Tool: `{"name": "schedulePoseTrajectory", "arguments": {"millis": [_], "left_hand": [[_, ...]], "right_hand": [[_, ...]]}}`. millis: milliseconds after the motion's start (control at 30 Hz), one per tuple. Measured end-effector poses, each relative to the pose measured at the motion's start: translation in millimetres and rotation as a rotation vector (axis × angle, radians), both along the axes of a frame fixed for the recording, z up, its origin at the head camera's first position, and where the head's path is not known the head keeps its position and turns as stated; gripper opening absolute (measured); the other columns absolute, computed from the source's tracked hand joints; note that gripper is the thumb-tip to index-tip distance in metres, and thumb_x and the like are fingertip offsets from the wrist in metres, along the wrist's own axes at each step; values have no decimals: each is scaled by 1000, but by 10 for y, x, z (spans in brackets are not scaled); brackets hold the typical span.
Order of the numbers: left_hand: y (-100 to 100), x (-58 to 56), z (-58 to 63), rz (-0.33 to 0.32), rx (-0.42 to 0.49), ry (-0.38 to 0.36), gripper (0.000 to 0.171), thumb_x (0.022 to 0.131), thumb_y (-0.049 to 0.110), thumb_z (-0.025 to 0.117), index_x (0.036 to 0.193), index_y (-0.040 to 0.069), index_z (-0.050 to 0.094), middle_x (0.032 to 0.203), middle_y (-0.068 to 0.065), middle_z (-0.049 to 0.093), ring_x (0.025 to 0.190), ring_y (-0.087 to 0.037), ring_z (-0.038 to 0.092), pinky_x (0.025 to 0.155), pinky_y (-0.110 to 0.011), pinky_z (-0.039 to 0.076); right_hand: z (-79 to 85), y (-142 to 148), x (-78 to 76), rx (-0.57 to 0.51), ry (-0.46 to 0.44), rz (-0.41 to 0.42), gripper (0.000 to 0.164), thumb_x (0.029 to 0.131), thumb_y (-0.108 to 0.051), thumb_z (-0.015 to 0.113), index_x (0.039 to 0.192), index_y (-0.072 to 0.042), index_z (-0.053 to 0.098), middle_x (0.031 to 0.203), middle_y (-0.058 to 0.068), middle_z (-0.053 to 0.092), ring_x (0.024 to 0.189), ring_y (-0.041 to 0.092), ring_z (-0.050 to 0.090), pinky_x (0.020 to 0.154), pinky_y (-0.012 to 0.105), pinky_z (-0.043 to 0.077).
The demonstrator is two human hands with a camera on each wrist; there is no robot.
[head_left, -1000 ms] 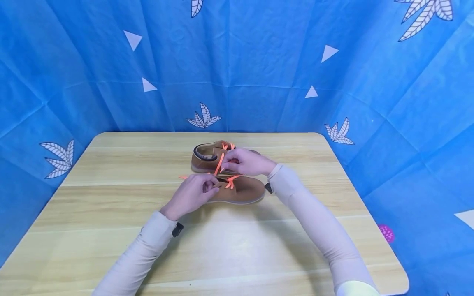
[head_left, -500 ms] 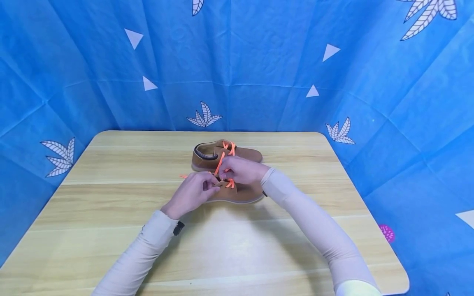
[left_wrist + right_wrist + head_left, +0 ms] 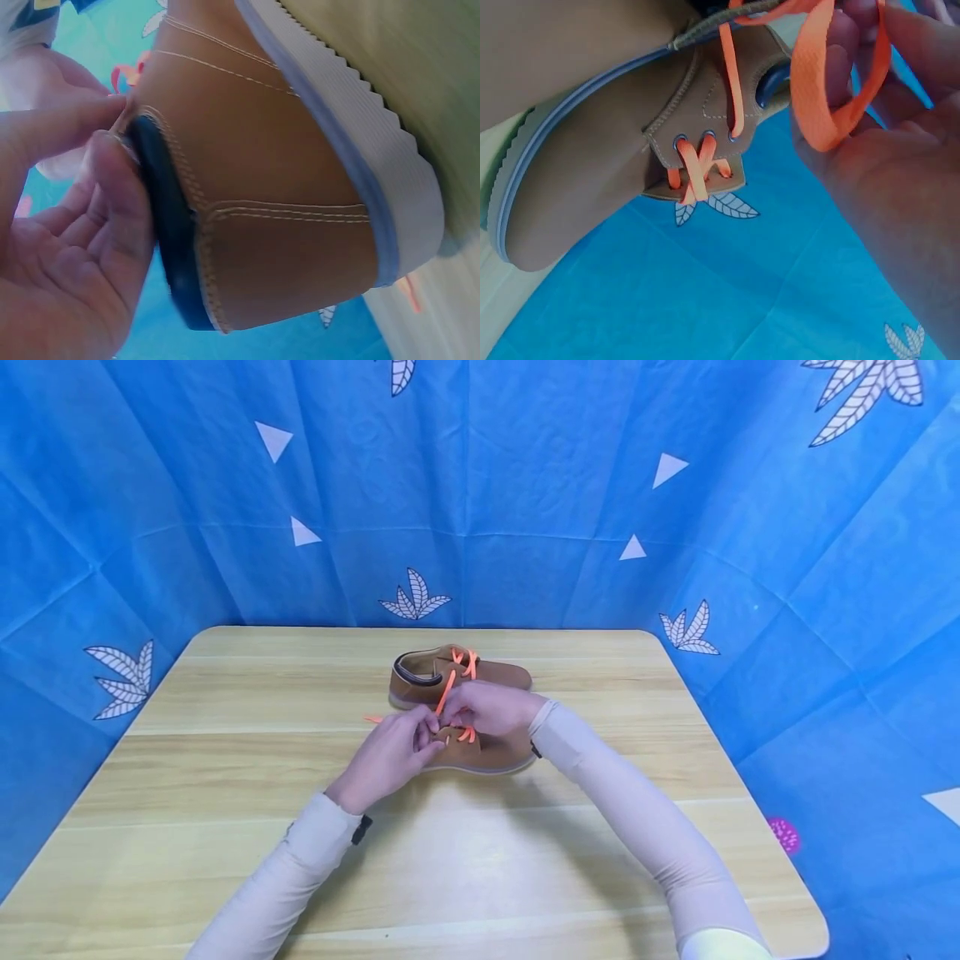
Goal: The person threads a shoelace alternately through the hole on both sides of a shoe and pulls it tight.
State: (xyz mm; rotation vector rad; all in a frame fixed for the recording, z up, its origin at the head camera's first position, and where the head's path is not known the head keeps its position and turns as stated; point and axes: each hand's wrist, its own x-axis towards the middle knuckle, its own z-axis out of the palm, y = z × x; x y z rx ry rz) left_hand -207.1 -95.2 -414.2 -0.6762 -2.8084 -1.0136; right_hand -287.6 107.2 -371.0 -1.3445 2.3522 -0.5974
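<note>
The near brown shoe (image 3: 483,762) stands on the table, toe to the right. My left hand (image 3: 388,752) pinches the top edge of its lacing flap between thumb and forefinger, beside the dark padded collar (image 3: 169,225). My right hand (image 3: 491,706) comes in over the same flap and holds an orange shoelace (image 3: 810,97), which hangs in a loop at its fingers in the right wrist view. Both hands' fingertips meet at the flap. A small orange spot shows on the flap just below them. The lace's tip is hidden.
Right behind stands a second brown shoe (image 3: 506,674), with its orange lace (image 3: 694,169) crossed through the lower eyelets. Both shoes are on a pale wooden table (image 3: 225,693). A blue patterned curtain (image 3: 525,485) hangs around the back and sides.
My right hand has come down and slightly left, from in front of the far shoe to the near shoe's flap, bringing the shoelace. The left hand has hardly moved.
</note>
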Motion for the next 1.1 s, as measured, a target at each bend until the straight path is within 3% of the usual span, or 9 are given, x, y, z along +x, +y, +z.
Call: {"name": "schedulePoseTrajectory", "arguments": {"millis": [167, 367, 433, 567, 700, 800, 867, 1000, 1100], "left_hand": [[51, 99, 27, 27, -83, 29, 16, 92, 20, 76, 80, 14, 67, 68, 5, 57, 61, -7, 50, 57, -23, 42], [173, 137, 11, 54, -79, -19, 38, 100, 28, 65, 64, 19, 60, 58, 7, 52, 51, -7, 47, 50, -25, 39], [195, 138, -1, 70, -64, -34, 40, 102, 24, 62, 63, 18, 57, 56, 7, 48, 48, -7, 45, 48, -24, 36], [209, 131, -17, 80, -35, -59, 33, 101, 16, 61, 68, 16, 60, 54, 7, 44, 45, -6, 42, 45, -22, 32], [205, 120, -27, 67, -11, -73, 25, 99, 15, 63, 75, 13, 67, 54, 7, 47, 45, -6, 42, 45, -21, 31], [191, 131, -23, 72, -2, -91, 22, 98, 17, 64, 78, 13, 71, 57, 8, 55, 47, -5, 48, 46, -22, 36], [182, 147, -17, 83, 0, -112, 20, 98, 18, 64, 81, 13, 72, 59, 9, 61, 48, -6, 53, 48, -24, 40], [160, 187, -10, 80, 11, -164, 16, 96, 17, 64, 85, 12, 74, 63, 9, 66, 51, -7, 57, 51, -25, 45], [122, 226, -12, 36, 26, -215, 16, 95, 15, 64, 82, 12, 73, 64, 8, 66, 52, -8, 56, 51, -25, 45]], "right_hand": [[24, -20, -14, -19, -9, -16, 33, 93, 12, 60, 113, -7, 78, 103, 4, 77, 92, 13, 65, 87, 24, 54], [34, -35, -4, 24, -22, -54, 20, 94, 11, 60, 90, -1, 76, 132, 7, 72, 117, 18, 67, 95, 25, 53], [21, -10, -8, 18, -18, -66, 17, 95, 8, 61, 98, -1, 76, 130, 8, 73, 116, 18, 69, 93, 24, 55], [-41, 172, -7, -90, -10, -133, 34, 98, -3, 66, 132, -1, 66, 126, 12, 74, 113, 21, 71, 97, 32, 57], [-208, 488, 31, -151, -31, -265, 73, 93, -29, 78, 154, -3, 44, 147, 17, 59, 136, 30, 58, 115, 47, 47], [-410, 647, 76, -69, -77, -334, 100, 83, -43, 86, 159, -4, 34, 161, 18, 44, 150, 35, 41, 124, 51, 34], [-538, 689, 97, -10, -84, -339, 110, 76, -46, 91, 159, -2, 33, 161, 18, 42, 152, 35, 39, 126, 50, 30], [-690, 705, 105, 48, -47, -325, 107, 71, -44, 94, 153, 1, 42, 154, 17, 51, 145, 32, 47, 125, 46, 33], [-709, 706, 100, 67, -29, -332, 103, 71, -44, 95, 149, 3, 46, 149, 17, 54, 141, 33, 51, 124, 46, 35]]}}
